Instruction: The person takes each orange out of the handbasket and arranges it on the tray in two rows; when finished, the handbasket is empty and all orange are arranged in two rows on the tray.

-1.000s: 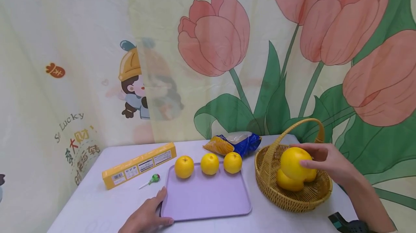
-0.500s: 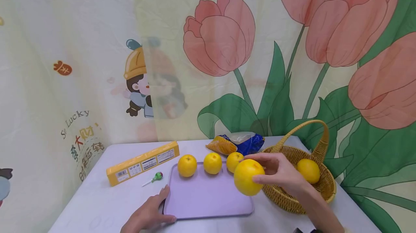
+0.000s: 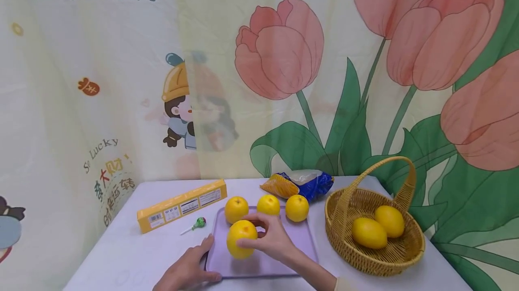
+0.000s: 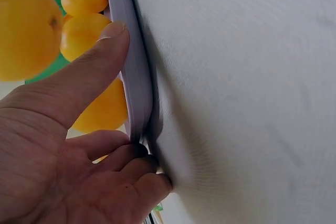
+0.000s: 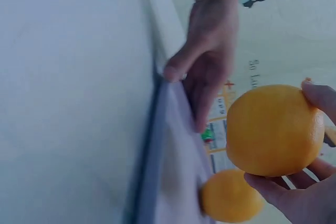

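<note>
My right hand (image 3: 272, 238) pinches a yellow-orange orange (image 3: 241, 239) between thumb and fingers, above the front left part of the lilac tray (image 3: 279, 261). In the right wrist view the same orange (image 5: 275, 129) shows held at its side. Along the tray's back edge sit three more oranges, a left one (image 3: 236, 210), a middle one (image 3: 268, 205) and a right one (image 3: 297, 208). My left hand (image 3: 187, 265) holds the tray's near left corner; the left wrist view shows its thumb (image 4: 100, 59) on the rim and its fingers curled at the corner.
To the right stands a wicker basket (image 3: 352, 257) with a raised handle and two yellow fruits (image 3: 369, 233) inside. A yellow box (image 3: 182, 205) and a green lollipop (image 3: 199, 223) lie left of the tray. Behind the oranges lies a blue and orange bag (image 3: 314, 185), near the printed curtain.
My right hand has lifted an orange out of the basket and carried it left over the tray. Two fruits now show in the basket. The left hand has stayed at the tray corner.
</note>
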### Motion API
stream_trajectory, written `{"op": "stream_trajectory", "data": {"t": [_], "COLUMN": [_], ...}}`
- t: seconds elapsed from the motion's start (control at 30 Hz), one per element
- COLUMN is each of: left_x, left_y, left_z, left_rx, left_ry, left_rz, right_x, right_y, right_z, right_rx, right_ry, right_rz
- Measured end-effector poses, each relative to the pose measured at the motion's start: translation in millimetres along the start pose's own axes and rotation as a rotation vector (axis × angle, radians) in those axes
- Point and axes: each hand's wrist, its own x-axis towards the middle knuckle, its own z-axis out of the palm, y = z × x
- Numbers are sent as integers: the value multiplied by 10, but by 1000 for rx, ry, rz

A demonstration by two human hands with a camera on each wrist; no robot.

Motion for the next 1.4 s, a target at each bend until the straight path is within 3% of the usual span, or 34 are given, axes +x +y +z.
{"op": "stream_trajectory", "data": {"t": [0.17,0.33,0.8,1.07,1.27,1.4], "left_x": [6,8,1,3,-4,-7], "left_y": [-14,-6,20,12,-11,-14], "left_z": [-4,-7,-16,-1,-6,-24], "left_rx": [6,-1,14,16,15,2], "left_ry": [-8,-9,-2,1,3,9], "left_rz": [-1,0,28,28,25,53], "right_x": [94,129,178,163,85,-55], "right_y": [188,312,451,450,361,120], "right_z": [198,266,222,215,72,-222], "right_rx": [-53,-96,-45,-21,-36,102], "right_ry": [17,16,-122,-149,-140,-217], "right_rz": [12,26,30,30,-57,-141]}}
